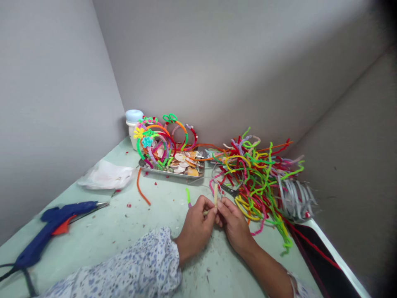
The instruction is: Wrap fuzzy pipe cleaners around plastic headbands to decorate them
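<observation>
A short pale yellow strip point(215, 193), maybe a piece of pipe cleaner, stands upright between the fingertips of both hands over the table. My left hand point(198, 221) is closed, its thumb and forefinger pinching the strip's lower end. My right hand point(234, 221) meets it from the other side, thumb and fingers pinched on the same piece. Just beyond my left hand lies a green and purple pipe cleaner end point(188, 195); the rest of it is hidden. Dark-handled scissors point(229, 190) rest beyond my right hand, partly under pipe cleaners.
A heap of colourful pipe cleaners point(257, 165) lies at the right, beside a bundle of grey headbands point(296, 198). Behind, a metal tray point(173, 176) holds shell-like discs and decorated hoops. A blue glue gun point(52, 227), a white plastic bag point(105, 176) and an orange pipe cleaner point(142, 188) are leftward.
</observation>
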`<action>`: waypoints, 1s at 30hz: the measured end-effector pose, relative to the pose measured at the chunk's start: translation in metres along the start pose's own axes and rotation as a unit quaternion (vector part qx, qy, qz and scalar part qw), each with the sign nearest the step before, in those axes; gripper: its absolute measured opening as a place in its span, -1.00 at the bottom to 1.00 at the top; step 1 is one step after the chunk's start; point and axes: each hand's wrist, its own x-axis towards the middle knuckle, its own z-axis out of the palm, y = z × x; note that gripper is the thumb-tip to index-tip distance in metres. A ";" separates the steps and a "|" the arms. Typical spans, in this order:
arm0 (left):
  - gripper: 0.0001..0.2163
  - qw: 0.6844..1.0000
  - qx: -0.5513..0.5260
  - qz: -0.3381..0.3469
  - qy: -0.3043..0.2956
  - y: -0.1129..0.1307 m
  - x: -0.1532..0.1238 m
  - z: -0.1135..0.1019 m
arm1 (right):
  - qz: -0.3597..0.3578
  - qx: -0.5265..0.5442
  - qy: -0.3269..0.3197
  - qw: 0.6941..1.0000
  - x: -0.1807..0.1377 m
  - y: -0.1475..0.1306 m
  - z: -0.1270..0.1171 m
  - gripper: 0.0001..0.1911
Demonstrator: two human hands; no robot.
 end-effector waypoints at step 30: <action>-0.90 1.000 0.030 0.003 0.001 -0.001 -0.001 0.000 | -0.004 0.025 -0.012 1.000 0.002 0.005 -0.002 -0.74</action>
